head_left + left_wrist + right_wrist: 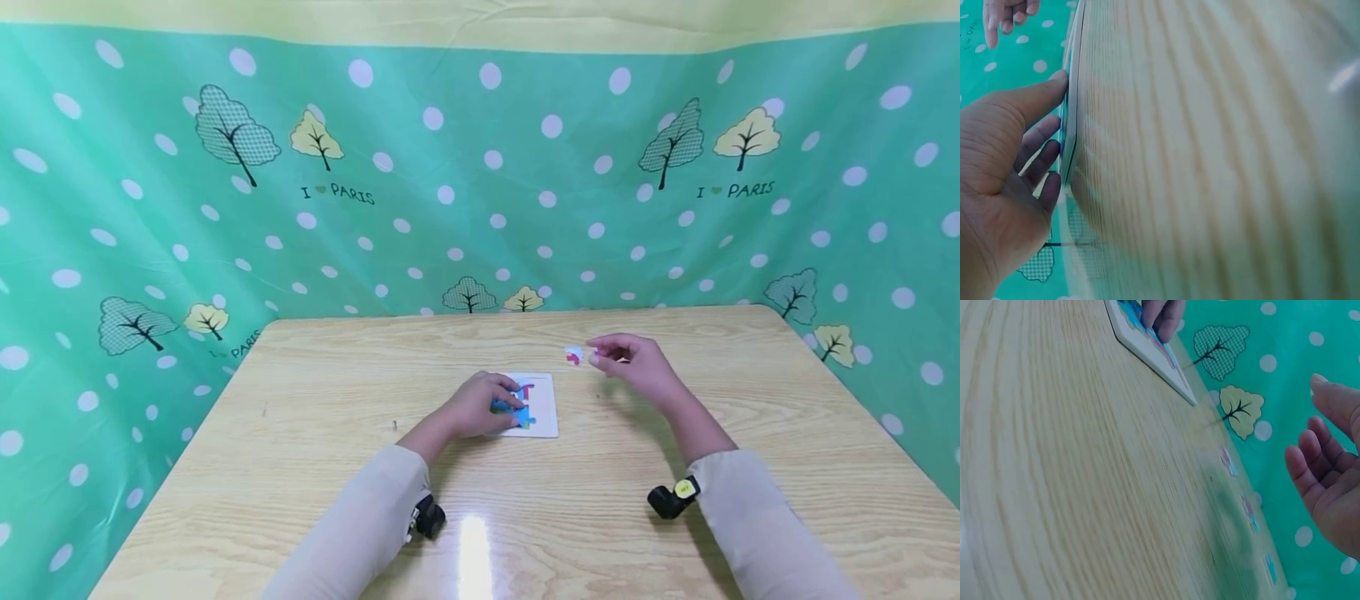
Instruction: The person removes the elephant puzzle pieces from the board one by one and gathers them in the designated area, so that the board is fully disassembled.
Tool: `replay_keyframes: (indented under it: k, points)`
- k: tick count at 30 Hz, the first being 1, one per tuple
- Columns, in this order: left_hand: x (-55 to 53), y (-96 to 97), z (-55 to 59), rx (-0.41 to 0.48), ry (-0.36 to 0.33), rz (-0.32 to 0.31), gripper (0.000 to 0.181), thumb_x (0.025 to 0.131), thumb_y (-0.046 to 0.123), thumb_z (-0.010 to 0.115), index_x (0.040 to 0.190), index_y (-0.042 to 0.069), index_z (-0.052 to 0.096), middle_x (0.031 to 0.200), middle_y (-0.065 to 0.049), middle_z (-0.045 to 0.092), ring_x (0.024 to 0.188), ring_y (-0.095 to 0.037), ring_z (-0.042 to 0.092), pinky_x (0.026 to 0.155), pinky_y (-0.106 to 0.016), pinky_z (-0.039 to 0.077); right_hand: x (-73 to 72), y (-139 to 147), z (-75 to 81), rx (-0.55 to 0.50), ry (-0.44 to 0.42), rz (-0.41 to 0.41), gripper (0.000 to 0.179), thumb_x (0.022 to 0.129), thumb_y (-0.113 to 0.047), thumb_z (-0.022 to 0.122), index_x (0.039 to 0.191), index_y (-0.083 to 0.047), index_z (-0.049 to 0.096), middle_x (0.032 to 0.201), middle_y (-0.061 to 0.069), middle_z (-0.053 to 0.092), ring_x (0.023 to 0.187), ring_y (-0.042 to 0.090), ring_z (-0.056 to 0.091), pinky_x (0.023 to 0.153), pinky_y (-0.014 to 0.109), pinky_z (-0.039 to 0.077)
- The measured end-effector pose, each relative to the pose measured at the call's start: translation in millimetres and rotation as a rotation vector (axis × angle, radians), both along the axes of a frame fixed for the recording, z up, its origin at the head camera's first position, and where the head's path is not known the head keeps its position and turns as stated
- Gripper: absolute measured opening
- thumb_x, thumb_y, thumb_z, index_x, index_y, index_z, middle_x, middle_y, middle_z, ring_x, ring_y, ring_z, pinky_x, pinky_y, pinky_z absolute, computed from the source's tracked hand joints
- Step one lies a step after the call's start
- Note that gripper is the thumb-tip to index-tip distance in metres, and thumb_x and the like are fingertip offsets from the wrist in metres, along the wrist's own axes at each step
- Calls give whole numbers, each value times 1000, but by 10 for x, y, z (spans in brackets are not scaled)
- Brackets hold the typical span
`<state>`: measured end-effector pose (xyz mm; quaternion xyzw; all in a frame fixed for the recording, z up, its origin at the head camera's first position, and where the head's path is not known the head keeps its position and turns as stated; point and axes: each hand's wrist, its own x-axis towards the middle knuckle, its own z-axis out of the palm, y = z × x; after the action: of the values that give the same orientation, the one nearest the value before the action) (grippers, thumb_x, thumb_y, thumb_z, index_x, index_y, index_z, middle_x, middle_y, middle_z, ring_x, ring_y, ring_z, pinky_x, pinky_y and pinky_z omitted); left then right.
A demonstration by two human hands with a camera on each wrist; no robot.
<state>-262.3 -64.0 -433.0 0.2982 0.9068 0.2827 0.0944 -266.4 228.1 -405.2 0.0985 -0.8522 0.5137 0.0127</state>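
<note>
A white-framed jigsaw puzzle board lies on the table, with blue and red pieces fitted in its left part. My left hand rests on it, fingertips touching the fitted pieces; in the left wrist view the thumb and fingers reach the board's edge. To the right, my right hand hovers with loosely bent fingers over loose puzzle pieces. One white and pink piece lies just left of its fingertips. In the right wrist view the right hand has nothing between thumb and fingers.
Loose pieces lie in a row beyond the board: a pink one, a multicoloured one and a turquoise one. A green dotted curtain hangs behind the wooden table.
</note>
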Motion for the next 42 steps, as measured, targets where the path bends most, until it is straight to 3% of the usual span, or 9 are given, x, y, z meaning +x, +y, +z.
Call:
replay_keyframes:
  k: [8, 16, 21, 31, 36, 42]
  points:
    - [-33, 10, -47, 3, 25, -15, 19, 90, 21, 72, 107, 13, 77, 129, -1, 61, 125, -22, 49, 109, -39, 36, 5, -144, -4, 6, -26, 26, 36, 90, -21, 73, 121, -4, 67, 99, 9, 65, 90, 25, 58, 77, 45, 54]
    - [2, -3, -17, 111, 12, 48, 19, 90, 21, 73, 106, 10, 76, 124, -3, 64, 122, -23, 53, 108, -40, 37, -4, -307, -65, 46, -36, 78, 36, 89, -19, 72, 120, -1, 67, 98, 7, 67, 90, 23, 59, 75, 30, 52]
    - [7, -25, 37, 129, 27, 109, 21, 87, 22, 75, 105, 10, 76, 120, -6, 65, 118, -25, 55, 106, -42, 38, -11, -404, -102, 91, -53, 108, 31, 89, -15, 72, 117, -2, 68, 96, 6, 65, 88, 22, 58, 75, 32, 51]
    - [-68, -70, 89, 100, 43, 246, 19, 84, 19, 78, 101, 11, 77, 113, -5, 67, 113, -25, 58, 103, -42, 42, -34, -621, -87, 230, -95, 166, 27, 89, -13, 72, 114, -3, 70, 96, 4, 64, 87, 21, 56, 77, 33, 50]
    - [-99, -70, 82, 80, 25, 271, 17, 84, 19, 79, 100, 12, 77, 106, -1, 68, 108, -22, 60, 99, -40, 45, -79, -754, -113, 312, -105, 179, 26, 88, -14, 72, 112, -4, 71, 96, 3, 64, 88, 19, 56, 81, 35, 50]
    - [-128, -51, 62, 41, 22, 268, 20, 82, 22, 80, 100, 13, 77, 101, 1, 70, 103, -20, 61, 96, -38, 47, -110, -878, -182, 371, -84, 123, 26, 84, -12, 76, 107, -2, 72, 93, 3, 66, 84, 17, 57, 79, 33, 51]
